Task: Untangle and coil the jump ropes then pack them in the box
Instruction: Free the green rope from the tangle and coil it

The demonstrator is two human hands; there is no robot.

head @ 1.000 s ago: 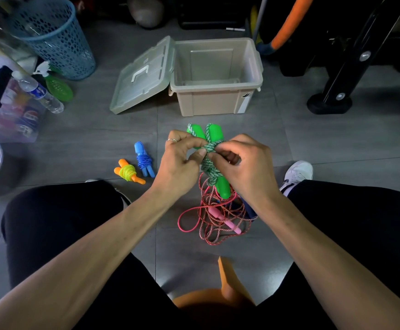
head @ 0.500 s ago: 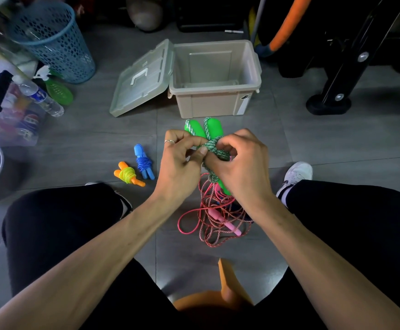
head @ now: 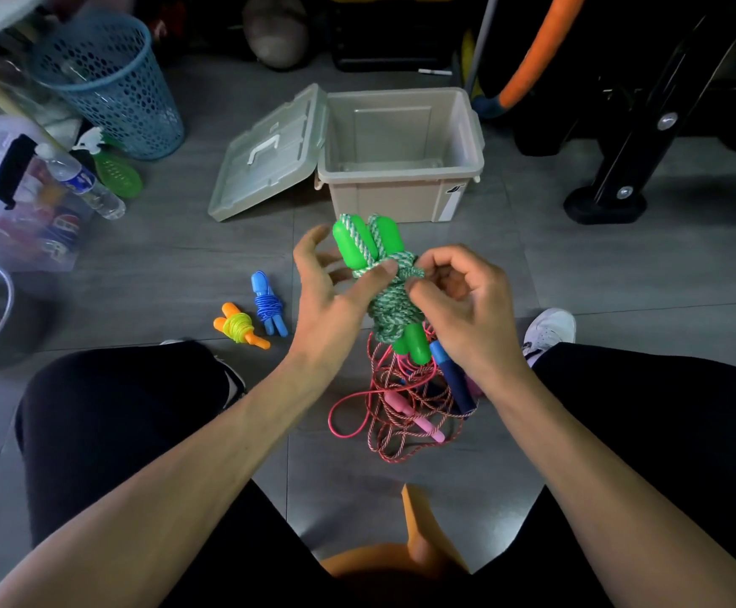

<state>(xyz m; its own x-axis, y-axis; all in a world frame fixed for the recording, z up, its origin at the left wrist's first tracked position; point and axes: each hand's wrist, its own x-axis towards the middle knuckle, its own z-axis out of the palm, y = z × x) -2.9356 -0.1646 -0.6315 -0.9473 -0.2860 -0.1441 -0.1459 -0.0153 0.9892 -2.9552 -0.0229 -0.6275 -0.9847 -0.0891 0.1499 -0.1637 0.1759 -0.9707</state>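
Jump ropes: 4 in view, all on or above the grey tile floor (head: 160,274) btwn the person's knees and the box (head: 401,199). Box is beige plastic, open, nothing visible inside; its clear lid (head: 270,155) leans against the box's left side, handle facing up.

Next in size, the tangled pile (head: 397,414): red/pink cords looped loosely on the floor just below the hands, w/ a pink handle and a dark blue handle in it.

Green rope (head: 394,296): held up in the air over that pile, in front of the box. Two green handles side by side, green-white cord wound thick round their middle w/ a knot-like lump at the top of the winding. Handle ends stick out above and below the wrap.

Left hand (head: 335,296): thumb presses on the cord at the wrap; the other fingers are spread and straight, off the handles. Right hand (head: 467,300): fingers curled, thumb and fingertips pinching the cord at the wrap's right side.

Blue rope (head: 267,307): coiled, lying on the floor left of the hands. Orange rope (head: 239,329): yellow-green cord coiled round orange handles, just beside the blue one, touching or nearly.

Far left: blue mesh basket (head: 112,81), a water bottle (head: 81,182) lying near it.
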